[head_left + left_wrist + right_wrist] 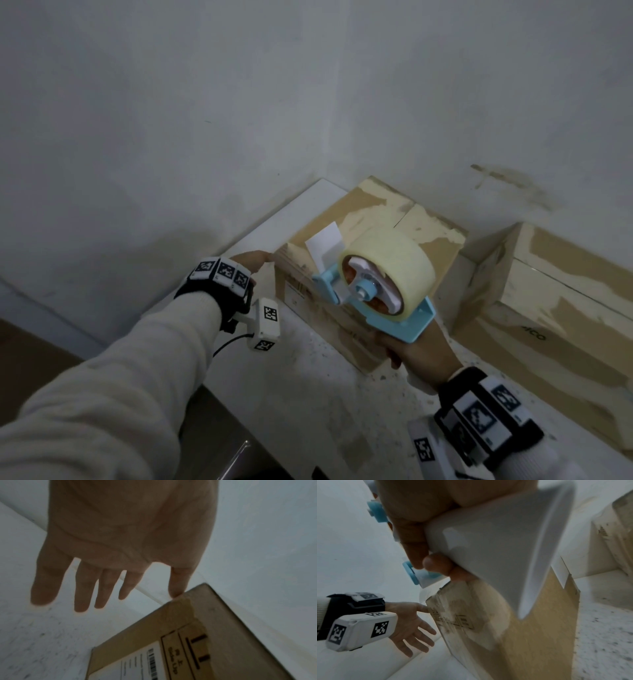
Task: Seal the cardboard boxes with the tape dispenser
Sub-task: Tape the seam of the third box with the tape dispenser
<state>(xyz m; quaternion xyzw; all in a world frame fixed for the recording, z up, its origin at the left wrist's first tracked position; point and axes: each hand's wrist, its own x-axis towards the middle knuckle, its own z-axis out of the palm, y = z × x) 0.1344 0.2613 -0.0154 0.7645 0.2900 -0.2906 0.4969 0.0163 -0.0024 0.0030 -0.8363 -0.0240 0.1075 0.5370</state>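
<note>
Gripping the tape dispenser (383, 291) by its handle, the right hand (419, 356) looks secure. Left hand (123, 545), fingers spread, thumb touching the stiff, probably light cardboard box (363, 246).

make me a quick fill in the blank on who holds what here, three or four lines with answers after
1. The tape dispenser is gripped by the person's ____ hand.
2. The left hand has its fingers ____, with only the thumb at the corner of the near box.
3. The dispenser's frame is light ____ in colour.
4. A second cardboard box sits on the ____ side of the near box, as the person sees it.

Missing words: right; spread open; blue; right
</note>
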